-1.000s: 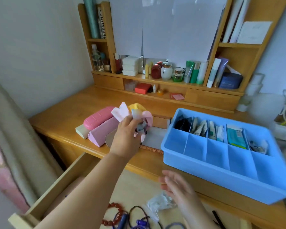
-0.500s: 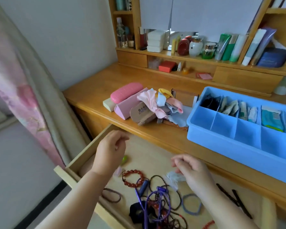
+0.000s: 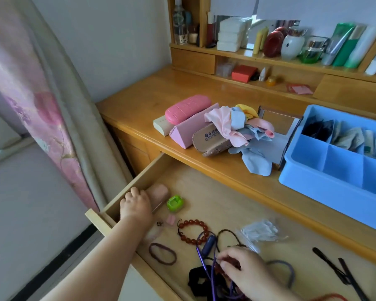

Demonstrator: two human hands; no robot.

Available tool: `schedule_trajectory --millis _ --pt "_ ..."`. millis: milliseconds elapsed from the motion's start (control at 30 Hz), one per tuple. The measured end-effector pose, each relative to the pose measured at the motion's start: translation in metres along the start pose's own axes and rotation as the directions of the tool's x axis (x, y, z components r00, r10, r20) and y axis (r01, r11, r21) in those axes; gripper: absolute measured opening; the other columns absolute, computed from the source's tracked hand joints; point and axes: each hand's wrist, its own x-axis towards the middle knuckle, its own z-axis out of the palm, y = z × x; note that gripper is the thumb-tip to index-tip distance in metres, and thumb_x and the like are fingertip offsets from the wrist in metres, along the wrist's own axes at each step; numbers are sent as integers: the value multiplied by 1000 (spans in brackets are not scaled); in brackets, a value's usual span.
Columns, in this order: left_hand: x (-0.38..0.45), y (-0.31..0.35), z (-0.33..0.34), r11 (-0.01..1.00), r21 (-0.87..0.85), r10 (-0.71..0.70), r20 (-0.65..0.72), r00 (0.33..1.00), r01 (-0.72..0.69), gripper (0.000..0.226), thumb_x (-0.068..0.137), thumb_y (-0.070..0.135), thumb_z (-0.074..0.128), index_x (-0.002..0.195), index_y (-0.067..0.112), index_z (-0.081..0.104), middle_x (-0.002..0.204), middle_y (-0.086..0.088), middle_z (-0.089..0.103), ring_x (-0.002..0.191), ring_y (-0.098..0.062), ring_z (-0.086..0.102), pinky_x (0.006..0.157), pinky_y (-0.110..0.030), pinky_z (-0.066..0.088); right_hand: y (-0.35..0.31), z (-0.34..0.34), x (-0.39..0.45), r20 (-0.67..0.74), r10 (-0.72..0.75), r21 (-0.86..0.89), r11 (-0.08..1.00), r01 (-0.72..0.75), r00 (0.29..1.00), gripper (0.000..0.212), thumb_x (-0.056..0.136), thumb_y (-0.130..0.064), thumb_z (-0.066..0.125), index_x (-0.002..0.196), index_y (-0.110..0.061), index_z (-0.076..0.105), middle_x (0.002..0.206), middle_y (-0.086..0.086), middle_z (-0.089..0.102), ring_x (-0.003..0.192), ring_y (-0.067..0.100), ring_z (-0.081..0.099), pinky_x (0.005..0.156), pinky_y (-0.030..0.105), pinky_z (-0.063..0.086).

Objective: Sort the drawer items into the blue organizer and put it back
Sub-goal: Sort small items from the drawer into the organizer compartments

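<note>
The left hand (image 3: 136,204) curls over a pink case (image 3: 159,192) in the open drawer (image 3: 221,205); the right hand (image 3: 241,269) pinches tangled cords (image 3: 211,279). The blue organizer (image 3: 326,187) sits on the desk (image 3: 182,88). Lifting the cords could drag the red bead bracelet (image 3: 191,231) along.

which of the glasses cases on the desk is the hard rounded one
The bright pink glasses case, rounded and ribbed, lying on the cream box. The pale pink case beside it is triangular, and the tan case is flat.

hands 2 (image 3: 136,205) | blue organizer 1 (image 3: 308,177) | red bead bracelet 1 (image 3: 192,232) | green clip 1 (image 3: 175,203)
</note>
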Motion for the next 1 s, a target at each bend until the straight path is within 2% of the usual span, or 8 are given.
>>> schedule_trajectory --millis 167,300,467,733,800,867,933,1000 --pt "-7 2 -3 987 -150 66 82 994 -53 70 74 39 68 130 18 33 120 -7 45 113 -27 51 95 -37 43 -7 -10 -1 -37 33 85 996 -30 999 14 89 -33 59 88 -45 65 92 -16 68 86 -8 60 78 9 46" --pt "-33 -3 -24 901 -307 267 -163 950 -306 77 62 47 66 132 30 36 114 7 46 106 -18 51 90 -27 42 -31 -28 0 -55 35 262 965 -19 998 15 91 -33 58 100 -43 62 96 -16 68 85 -13 60 78 9 48" --pt "-80 25 -70 583 -485 484 -437 758 -652 75 61 52 69 129 42 41 112 21 46 97 -1 52 81 -17 46 -77 -48 9 7 25 832 555 -20 1000 29 91 -36 58 119 -32 51 103 3 71 83 21 71 69 30 57" --pt "-96 32 -105 385 -457 458 -660 596 -802 59 81 43 66 135 42 43 130 15 44 118 -7 50 94 -14 40 -90 -99 19 -198 122 934 323 150 973 19 93 -25 56 106 -12 58 66 7 69 52 19 64 47 25 52" --pt "-87 30 -111 348 -493 343 -724 598 -797 51 83 40 65 131 39 48 127 12 47 119 -11 50 97 -14 38 -84 -106 22 -269 43 821 534 205 962 19 94 -33 53 109 -22 57 77 4 74 65 17 69 57 26 55" --pt "-66 24 -124 317 -580 157 -748 645 -750 47 83 38 66 128 34 54 123 9 53 116 -12 53 97 -18 41 -66 -112 26 -443 -88 317 916 247 892 18 90 -43 55 108 -38 56 88 -16 72 80 2 66 71 23 53" --pt "-34 21 -143 355 -644 -9 -728 686 -678 41 84 37 65 124 35 56 118 9 58 112 -4 54 94 -20 44 -46 -116 30 -480 -320 -259 941 217 817 21 89 -42 57 109 -41 60 102 -27 64 96 -4 57 81 16 45" --pt "0 27 -164 447 -652 -79 -711 699 -613 40 85 35 66 123 37 56 116 10 57 104 14 48 89 -4 37 -31 -116 35 -388 -382 -389 893 227 839 21 89 -36 59 109 -32 67 121 -26 53 110 -4 49 88 10 34"
